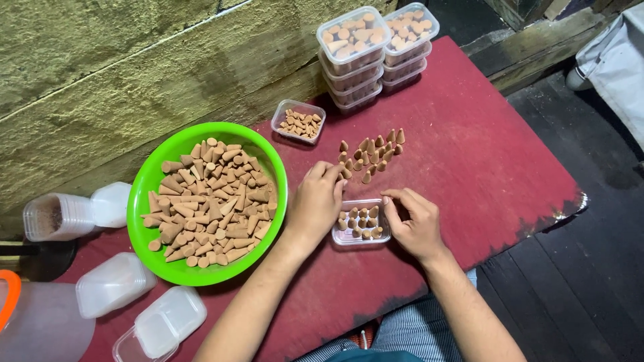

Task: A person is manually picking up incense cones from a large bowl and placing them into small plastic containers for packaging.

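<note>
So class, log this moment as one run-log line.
left hand: picking standing cone | right hand: at small clear tub | green bowl: full

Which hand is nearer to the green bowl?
Left. The left hand is just right of the green bowl, close to its rim, fingers at the upright cones. The right hand is farther off, beyond the small clear box.

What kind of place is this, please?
Probably a small home workshop for packing incense cones: a green bowl of cones, stacked filled boxes, and a worn red table against a rough wall.
</note>
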